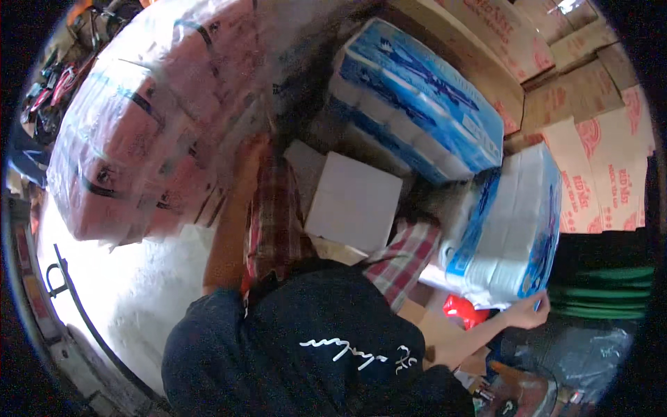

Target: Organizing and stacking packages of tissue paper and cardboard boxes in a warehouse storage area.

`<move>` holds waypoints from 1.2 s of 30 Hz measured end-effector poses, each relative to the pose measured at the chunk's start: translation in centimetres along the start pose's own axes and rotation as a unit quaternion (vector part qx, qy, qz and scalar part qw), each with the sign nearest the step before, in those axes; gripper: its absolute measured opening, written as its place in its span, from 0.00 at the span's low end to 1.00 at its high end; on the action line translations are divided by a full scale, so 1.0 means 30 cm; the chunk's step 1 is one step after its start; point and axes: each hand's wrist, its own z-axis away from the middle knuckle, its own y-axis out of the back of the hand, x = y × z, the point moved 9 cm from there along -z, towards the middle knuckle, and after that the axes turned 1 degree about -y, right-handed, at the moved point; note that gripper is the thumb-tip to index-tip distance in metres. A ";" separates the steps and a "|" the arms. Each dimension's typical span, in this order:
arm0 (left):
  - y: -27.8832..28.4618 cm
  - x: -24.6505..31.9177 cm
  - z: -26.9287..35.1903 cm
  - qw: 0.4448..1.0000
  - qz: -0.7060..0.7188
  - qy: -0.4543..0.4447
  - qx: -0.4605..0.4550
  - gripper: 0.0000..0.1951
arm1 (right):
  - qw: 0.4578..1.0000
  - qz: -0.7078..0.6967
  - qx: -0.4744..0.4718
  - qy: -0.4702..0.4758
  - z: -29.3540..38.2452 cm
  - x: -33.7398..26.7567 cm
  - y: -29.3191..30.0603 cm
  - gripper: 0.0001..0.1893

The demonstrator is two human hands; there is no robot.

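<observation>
My right hand is at the lower corner of a blue-and-white plastic-wrapped tissue pack, its fingers closed on the wrap there. This pack stands tilted to the right of my knee. My left hand is in shadow by my left knee, beside a stack of pink cartons in clear film. Its fingers are blurred, so I cannot tell whether they hold anything. A second blue-and-white tissue pack lies ahead, larger in view. Between my knees is a plain white box.
Brown cartons with red print are stacked at the far right. Green folded material and a clear plastic-wrapped bundle lie at lower right. A red plastic package sits beside my right forearm. Bright pale floor shows at left.
</observation>
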 end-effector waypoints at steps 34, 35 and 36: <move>-0.775 0.389 -0.275 0.994 0.008 -0.094 -0.059 0.53 | 0.757 -0.347 -0.381 -0.402 0.600 -0.732 -0.635 0.31; -0.782 0.362 -0.252 0.995 0.024 -0.076 -0.067 0.54 | 0.738 -0.376 -0.394 -0.398 0.649 -0.768 -0.539 0.30; -0.807 0.320 -0.209 0.993 0.063 -0.051 -0.090 0.54 | 0.718 -0.404 -0.407 -0.395 0.693 -0.796 -0.448 0.28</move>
